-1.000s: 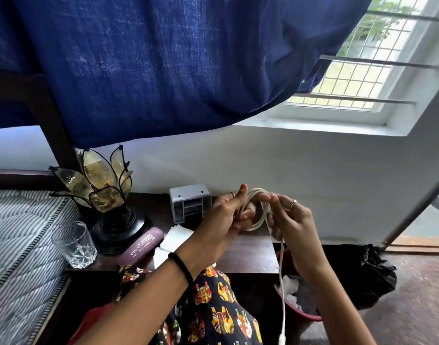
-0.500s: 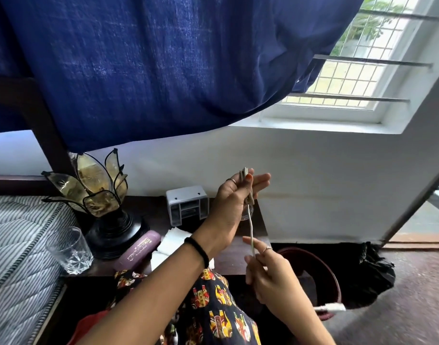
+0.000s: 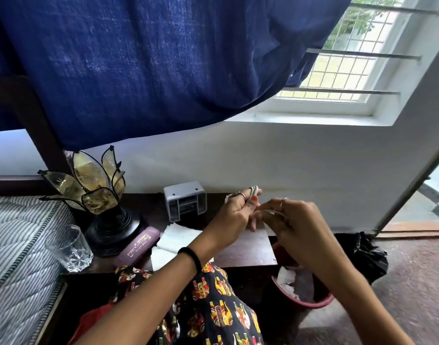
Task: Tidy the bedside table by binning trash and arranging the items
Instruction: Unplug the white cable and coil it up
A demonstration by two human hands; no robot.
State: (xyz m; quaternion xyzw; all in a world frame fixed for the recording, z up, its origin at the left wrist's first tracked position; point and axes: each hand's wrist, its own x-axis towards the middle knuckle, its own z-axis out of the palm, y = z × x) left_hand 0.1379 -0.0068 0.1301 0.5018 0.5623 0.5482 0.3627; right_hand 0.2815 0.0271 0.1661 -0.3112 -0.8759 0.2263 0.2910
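Note:
Above the dark wooden bedside table [image 3: 248, 255], my left hand [image 3: 234, 215] grips a coiled white cable [image 3: 253, 190], whose loops stick up past my thumb. My right hand [image 3: 288, 220] is level with it, just to the right, and pinches the cable's loose end [image 3: 272, 211] between its curled fingers. On the table lie white tissues [image 3: 173, 241], a purple case [image 3: 137, 246], a small grey plastic stand [image 3: 185, 200], a lotus-shaped glass lamp [image 3: 96, 195] and a drinking glass [image 3: 69, 247].
A red bin [image 3: 313, 303] with crumpled paper stands on the floor right of the table, a black bag [image 3: 368, 257] behind it. A striped mattress [image 3: 16, 257] borders the table on the left. A blue curtain [image 3: 151, 66] hangs overhead.
My right hand has come up from below the table edge to the level of my left hand, bringing the cable's hanging end with it. The long dangling length is gone.

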